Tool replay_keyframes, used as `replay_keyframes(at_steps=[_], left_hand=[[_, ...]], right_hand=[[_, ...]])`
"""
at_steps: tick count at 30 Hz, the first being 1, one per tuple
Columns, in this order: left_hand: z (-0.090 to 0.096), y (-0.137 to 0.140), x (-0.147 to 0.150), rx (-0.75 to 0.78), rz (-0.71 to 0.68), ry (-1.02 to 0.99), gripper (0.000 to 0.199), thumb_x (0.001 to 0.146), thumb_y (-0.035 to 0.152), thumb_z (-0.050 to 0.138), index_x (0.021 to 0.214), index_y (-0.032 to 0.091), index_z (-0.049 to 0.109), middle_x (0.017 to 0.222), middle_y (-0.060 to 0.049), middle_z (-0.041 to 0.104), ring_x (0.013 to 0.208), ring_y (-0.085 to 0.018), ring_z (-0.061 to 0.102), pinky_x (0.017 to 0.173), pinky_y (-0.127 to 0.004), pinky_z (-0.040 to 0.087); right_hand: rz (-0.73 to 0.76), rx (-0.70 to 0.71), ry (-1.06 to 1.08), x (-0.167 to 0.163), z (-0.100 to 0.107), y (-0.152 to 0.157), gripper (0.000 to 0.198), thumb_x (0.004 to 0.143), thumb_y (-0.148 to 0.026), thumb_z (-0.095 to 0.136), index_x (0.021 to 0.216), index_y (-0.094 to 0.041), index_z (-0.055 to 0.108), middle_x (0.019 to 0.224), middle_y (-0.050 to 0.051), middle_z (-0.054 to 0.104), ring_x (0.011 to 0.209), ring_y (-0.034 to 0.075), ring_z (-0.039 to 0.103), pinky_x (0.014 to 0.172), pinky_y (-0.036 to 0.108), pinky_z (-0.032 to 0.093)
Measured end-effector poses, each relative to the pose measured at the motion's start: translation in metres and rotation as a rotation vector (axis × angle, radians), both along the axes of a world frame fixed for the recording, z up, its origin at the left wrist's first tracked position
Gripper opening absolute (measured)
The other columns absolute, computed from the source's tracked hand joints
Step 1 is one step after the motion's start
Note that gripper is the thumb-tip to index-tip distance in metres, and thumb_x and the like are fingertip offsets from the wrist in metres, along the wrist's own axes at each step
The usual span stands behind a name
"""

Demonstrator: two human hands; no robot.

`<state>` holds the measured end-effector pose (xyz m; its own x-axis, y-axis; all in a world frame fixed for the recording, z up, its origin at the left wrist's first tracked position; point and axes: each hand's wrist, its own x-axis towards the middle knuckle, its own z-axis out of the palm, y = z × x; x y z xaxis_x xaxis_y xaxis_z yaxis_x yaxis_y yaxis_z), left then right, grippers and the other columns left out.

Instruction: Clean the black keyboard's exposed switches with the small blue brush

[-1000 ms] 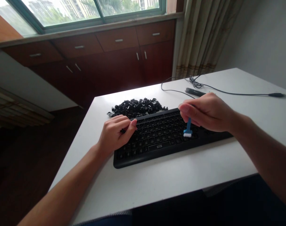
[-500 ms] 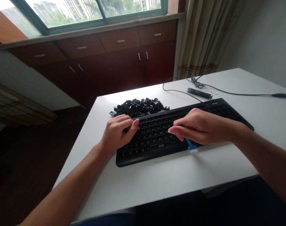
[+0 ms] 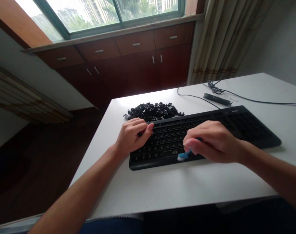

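Note:
A black keyboard with its keycaps off lies at an angle on the white table. My left hand is closed at its left end, thumb over the key sockets; the curled fingertips are partly hidden but seem to grip the keyboard. My right hand is closed around the handle of a small blue brush with whitish bristles. The brush head is slightly blurred and hangs at the keyboard's near edge, just below the space bar area; whether it touches is unclear. Beyond my left hand sits a pile of loose black keycaps.
Behind the keyboard lie a long black plastic piece, a thin bent metal wire and a bundled cable. The white table ends close in front of me. A wooden cabinet stands under the window beyond.
The view has shifted, so everything sits further right. In my right hand the brush has swung left and its head now points left along the keyboard's near edge. My left hand stays on the keyboard.

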<state>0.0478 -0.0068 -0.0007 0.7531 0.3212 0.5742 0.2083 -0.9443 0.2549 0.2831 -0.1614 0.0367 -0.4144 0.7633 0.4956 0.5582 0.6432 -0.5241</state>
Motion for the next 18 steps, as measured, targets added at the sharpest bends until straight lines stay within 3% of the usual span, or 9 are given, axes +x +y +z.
replay_keyframes(at_steps=[2,4,6,9,12,15,18], left_hand=[[0.0,-0.001,0.0,0.002,0.01,0.006,0.041,0.097,0.03,0.05,0.058,0.018,0.056,0.056,-0.001,0.057,0.056,-0.011,0.054,0.059,-0.027,0.045],[0.0,-0.001,0.0,0.006,0.014,0.013,0.042,0.098,0.031,0.049,0.058,0.018,0.056,0.057,-0.001,0.057,0.056,-0.011,0.054,0.06,-0.028,0.045],[-0.001,-0.002,-0.001,0.01,0.015,0.017,0.043,0.099,0.032,0.047,0.059,0.019,0.057,0.057,-0.001,0.057,0.057,-0.012,0.054,0.06,-0.028,0.045],[-0.001,-0.002,-0.001,0.012,0.014,0.02,0.043,0.099,0.032,0.046,0.06,0.019,0.058,0.057,-0.001,0.057,0.056,-0.012,0.053,0.059,-0.028,0.045],[-0.002,-0.002,-0.001,0.001,0.018,0.034,0.041,0.098,0.029,0.05,0.06,0.018,0.058,0.058,-0.001,0.057,0.056,-0.012,0.051,0.059,-0.029,0.043],[-0.001,-0.002,-0.001,-0.013,0.017,0.04,0.038,0.096,0.026,0.052,0.06,0.018,0.059,0.058,-0.001,0.057,0.057,-0.012,0.051,0.06,-0.029,0.042],[-0.002,-0.002,0.0,-0.017,0.012,0.038,0.037,0.096,0.025,0.052,0.061,0.017,0.06,0.059,-0.001,0.057,0.057,-0.012,0.051,0.061,-0.029,0.042]], right_hand=[[0.091,-0.164,0.192,-0.009,-0.003,-0.002,0.022,0.099,-0.025,0.048,0.088,-0.016,0.065,0.069,-0.001,0.064,0.055,0.006,0.055,0.053,0.018,0.041],[0.117,-0.195,0.189,-0.012,-0.007,-0.002,0.018,0.098,-0.023,0.05,0.093,-0.016,0.065,0.076,0.001,0.067,0.061,0.006,0.059,0.057,0.017,0.044],[0.052,-0.048,0.067,-0.01,-0.01,0.0,0.014,0.096,-0.023,0.054,0.094,-0.017,0.066,0.079,0.002,0.069,0.065,0.008,0.06,0.061,0.019,0.045],[-0.145,0.281,-0.191,-0.002,-0.015,0.003,0.012,0.091,-0.023,0.063,0.101,-0.018,0.067,0.079,0.002,0.07,0.063,0.01,0.059,0.063,0.024,0.043],[-0.242,0.392,-0.332,0.001,-0.016,0.005,0.016,0.088,-0.022,0.066,0.104,-0.017,0.068,0.075,0.002,0.069,0.062,0.012,0.058,0.064,0.027,0.043],[-0.159,0.21,-0.241,-0.003,-0.014,0.002,0.01,0.091,-0.023,0.061,0.089,-0.016,0.068,0.069,0.002,0.066,0.06,0.012,0.058,0.061,0.026,0.042],[0.025,-0.215,0.116,-0.009,-0.01,-0.004,0.031,0.099,-0.028,0.045,0.078,-0.017,0.065,0.054,-0.002,0.055,0.046,0.008,0.049,0.048,0.022,0.038]])
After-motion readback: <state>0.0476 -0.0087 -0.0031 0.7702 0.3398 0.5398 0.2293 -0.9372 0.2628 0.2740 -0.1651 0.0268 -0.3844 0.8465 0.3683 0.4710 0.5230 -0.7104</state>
